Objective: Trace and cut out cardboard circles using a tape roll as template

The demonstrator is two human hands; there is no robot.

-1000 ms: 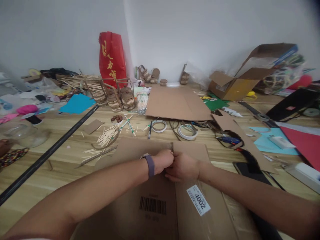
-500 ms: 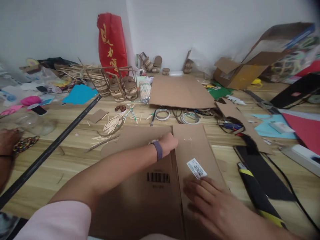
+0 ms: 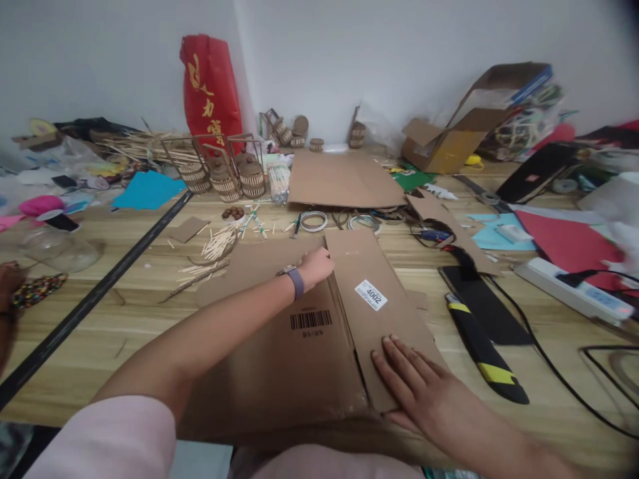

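A large brown cardboard piece (image 3: 269,366) with a barcode lies before me, and a long seam runs down it. My left hand (image 3: 318,266) rests at the far end of that seam, fingers curled closed; what they hold, if anything, is hidden. A purple band circles that wrist. My right hand (image 3: 414,379) lies with fingers spread on the near part of the right-hand flap (image 3: 399,313). A white label (image 3: 371,295) reading 4002 is stuck on the flap, just beyond my right fingertips.
A black and yellow utility knife (image 3: 486,352), a black slab (image 3: 499,316) and a power strip (image 3: 574,293) lie right. Farther back are another cardboard sheet (image 3: 344,179), small baskets (image 3: 252,178) and a red bag (image 3: 212,93). Another person's hand (image 3: 8,283) is at far left.
The view has shifted, showing more of the cardboard's near edge and the power strip. My right hand now lies lower on the flap, clear of the label. My left hand stays closed at the seam.
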